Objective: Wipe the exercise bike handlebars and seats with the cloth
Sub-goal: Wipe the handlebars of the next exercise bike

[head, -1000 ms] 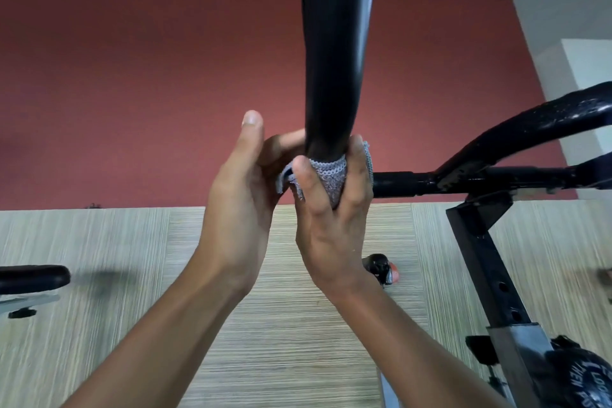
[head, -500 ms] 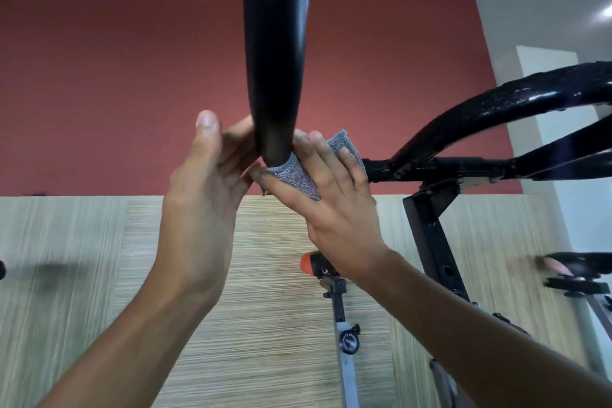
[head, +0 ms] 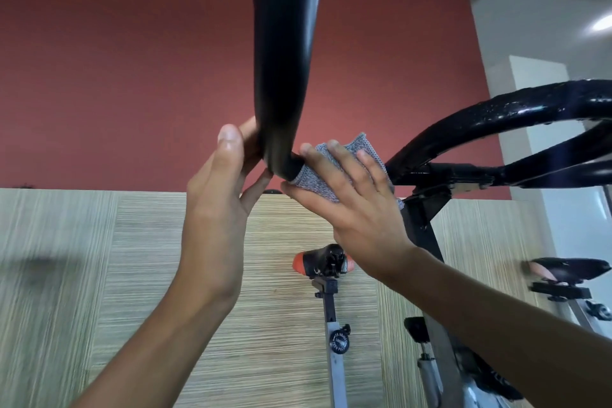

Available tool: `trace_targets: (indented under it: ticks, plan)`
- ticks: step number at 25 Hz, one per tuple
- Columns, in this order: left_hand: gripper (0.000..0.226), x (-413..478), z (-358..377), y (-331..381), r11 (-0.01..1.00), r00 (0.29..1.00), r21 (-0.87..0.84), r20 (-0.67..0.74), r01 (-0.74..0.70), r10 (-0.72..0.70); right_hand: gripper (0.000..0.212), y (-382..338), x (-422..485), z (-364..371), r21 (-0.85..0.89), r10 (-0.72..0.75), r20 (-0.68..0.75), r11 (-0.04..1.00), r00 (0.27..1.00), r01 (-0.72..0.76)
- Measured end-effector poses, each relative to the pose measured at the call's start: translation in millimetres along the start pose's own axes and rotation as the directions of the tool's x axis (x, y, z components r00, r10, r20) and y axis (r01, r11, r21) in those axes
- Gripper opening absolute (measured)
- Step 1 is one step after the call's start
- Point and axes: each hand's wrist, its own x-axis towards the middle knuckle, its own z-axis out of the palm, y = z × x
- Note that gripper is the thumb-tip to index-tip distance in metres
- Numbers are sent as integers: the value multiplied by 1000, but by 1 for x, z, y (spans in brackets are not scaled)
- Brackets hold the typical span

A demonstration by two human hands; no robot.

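1. Facing a red wall (head: 132,60) meeting pale striped panelling (head: 99,275) lower down.
2. Working at the lower end of a thick black handlebar (head: 284,43), following its long axis from the top of view down to a tip lying between the two hands.
3. Steadying with the left hand (head: 218,209): touching the bar's left side just above the tip with loose, nearly straight fingers (head: 255,185), pointing the thumb up, gripping nothing.
4. Pressing a grey knitted cloth (head: 313,179) against the tip's right side with the right hand (head: 351,202), spreading straight fingers over the fabric, laying the thumb along its lower edge.
5. Judging the coming stroke as turning on that axis: probably sliding the cloth up the bar, away from the wrists, with the right hand best placed to carry it.
6. Noting a looped handlebar (head: 496,116) just right of the cloth, nearer the right hand, and a seat (head: 569,267) low at the far right, well apart from both hands.
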Motion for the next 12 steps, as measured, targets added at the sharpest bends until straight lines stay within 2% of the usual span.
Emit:
trace_targets:
  ticks: [4,7,9,11,12]
  plan:
    - [42,1,4,7,999,999,0,-41,33,-33,86,8,-1,-12,112,-18,95,994,995,7]
    - [46,5,7,25,995,992,-2,-71,105,-105,87,1,6,-39,344,117,170,923,979,-170]
    - [48,10,12,37,991,989,43,-86,126,-122,81,-6,13,-63,493,269,227,797,936,-348]
    - [51,15,16,46,984,983,74,-97,163,-156,80,-7,23,-85,569,401,355,624,844,-536]
    - [54,16,18,49,979,978,81,-105,189,-180,79,-6,31,-96,592,423,441,526,792,-611]
